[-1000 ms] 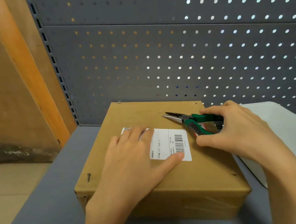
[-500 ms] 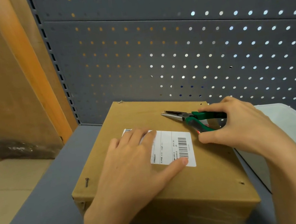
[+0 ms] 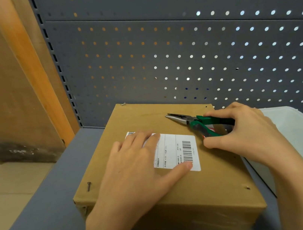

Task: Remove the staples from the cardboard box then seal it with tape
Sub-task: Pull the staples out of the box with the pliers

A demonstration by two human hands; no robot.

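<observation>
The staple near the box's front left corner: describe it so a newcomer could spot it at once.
Start at the cardboard box on the grey shelf, where the left hand lies flat on the white label. Left of that hand's wrist, near the box's front left corner, sits the staple. It is a short dark metal sliver, unlike the small bare holes at the right corners.

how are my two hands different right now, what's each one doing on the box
The left hand lies flat, fingers straight, pressing partly on the white label. The right hand is curled, gripping the green-handled pliers, whose tips point at the far left corner. The left hand holds nothing. Both are over the cardboard box top.
</observation>
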